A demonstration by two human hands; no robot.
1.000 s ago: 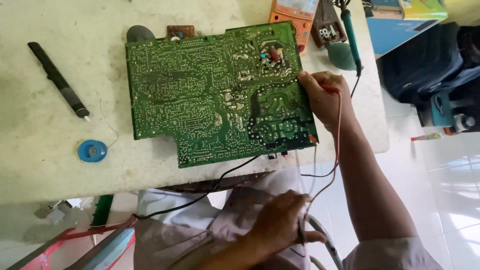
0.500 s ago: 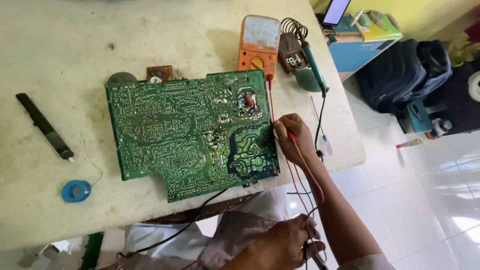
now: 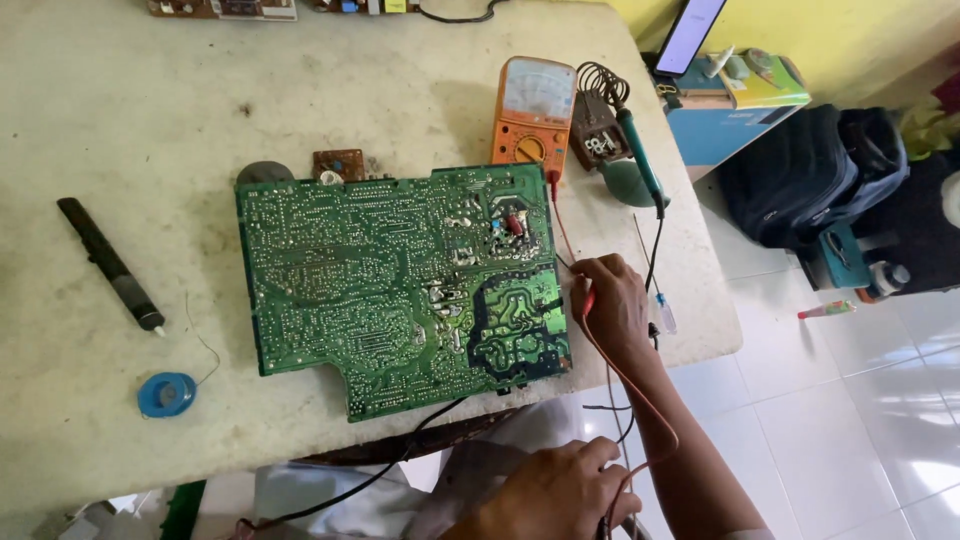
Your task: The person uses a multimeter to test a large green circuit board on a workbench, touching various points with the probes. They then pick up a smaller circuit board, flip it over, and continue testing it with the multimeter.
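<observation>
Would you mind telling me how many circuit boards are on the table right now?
3, perhaps more: the large green circuit board at the centre, a small brown board just above its top edge, and a partly cropped board at the table's far edge. Others may lie outside view.

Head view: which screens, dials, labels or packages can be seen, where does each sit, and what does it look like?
Multimeter: above the green circuit board, orange case, pale dial face.
Tablet or phone: top right beyond the table, tilted, lit white screen, dark rim.
Blue box: right of the table, under green and yellow flat packages.
Solder spool: table's left, round, blue.
</observation>
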